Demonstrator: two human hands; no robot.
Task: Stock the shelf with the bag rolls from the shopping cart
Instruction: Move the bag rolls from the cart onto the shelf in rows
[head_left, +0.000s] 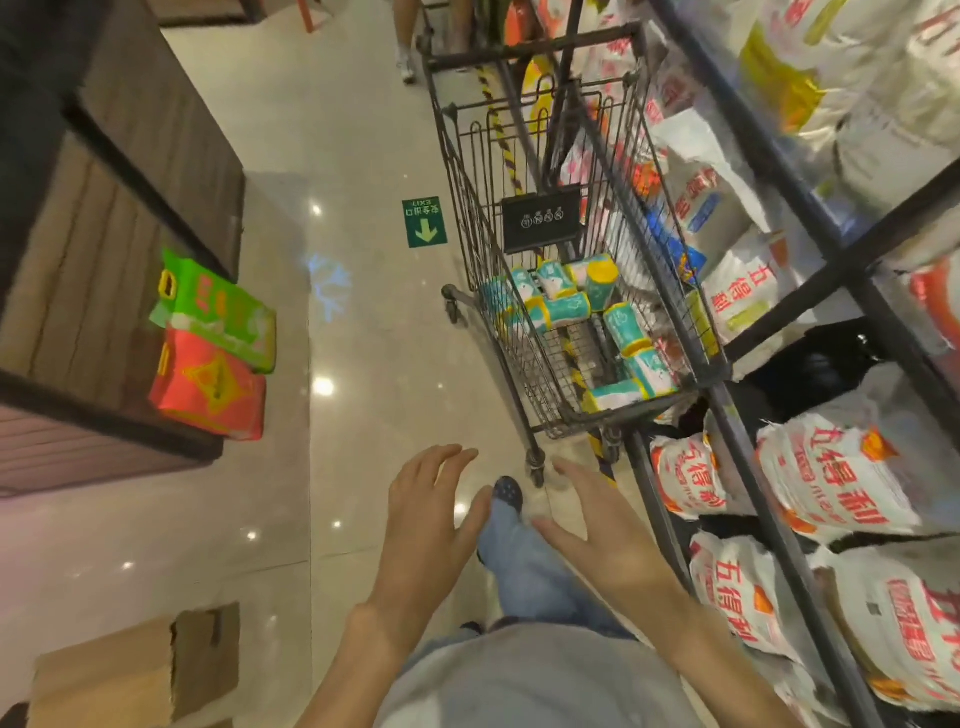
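Along the near end of the shopping cart (524, 332) lie the bag rolls (576, 312), beside the shelf (769, 467). Left hand (426, 525) and right hand (608, 540) hover before it, each grip apart and holding nothing.

Arms: bare to above the wrists, no sleeves in view
Top: pale grey
Trousers: light blue denim
Shoe (507, 492): dark blue, perforated clog

bag rolls (569, 306) teal, yellow ends | shopping cart (467, 208) dark grey | floor sign (425, 222) green, white arrow
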